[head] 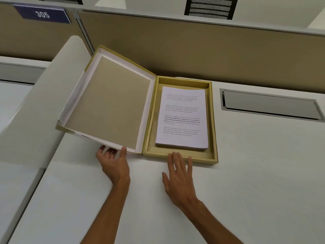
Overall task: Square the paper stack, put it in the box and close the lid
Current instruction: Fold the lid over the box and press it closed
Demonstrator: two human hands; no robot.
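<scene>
Paper stack [182,118] lies flat inside the mustard box [213,120], printed side up, edges looking even, set toward the right wall. Lid [109,103] stands open on the left, hinged along the box's left side and lifted off the white desk [246,173]. My left hand [114,162] grips the lid's near edge, thumb on top, fingers beneath. My right hand [179,175] rests open, fingers spread, fingertips touching the box's near wall. Partition sign [42,14] reads 305.
</scene>
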